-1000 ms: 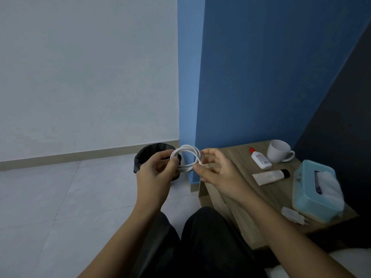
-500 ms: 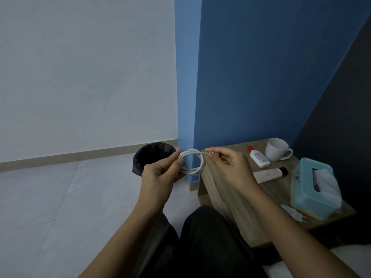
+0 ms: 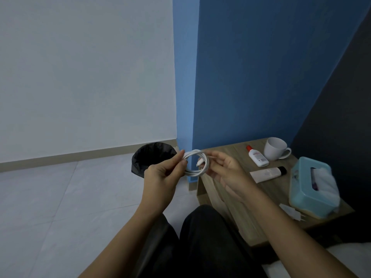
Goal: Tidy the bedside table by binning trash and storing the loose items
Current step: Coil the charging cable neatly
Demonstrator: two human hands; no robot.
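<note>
A white charging cable point(image 3: 197, 171) is wound into a small coil and held in the air in front of me, between both hands. My left hand point(image 3: 160, 177) pinches the coil's left side with thumb and fingers. My right hand point(image 3: 226, 170) holds the right side and the cable's loose end near the plug. The wooden bedside table point(image 3: 226, 197) is to the right, below my right hand. The black-lined bin point(image 3: 152, 157) stands on the floor behind my left hand.
On the table are a white mug point(image 3: 275, 148), a small white bottle with a red cap point(image 3: 257, 156), a white tube with a black cap point(image 3: 268, 173), a teal tissue box point(image 3: 312, 187) and a white charger plug point(image 3: 291, 211). Blue wall behind; tiled floor left.
The coil has tightened into a smaller ring. My right hand has shifted from cupping the coil to pinching the cable's end at its right side. The view has drifted slightly.
</note>
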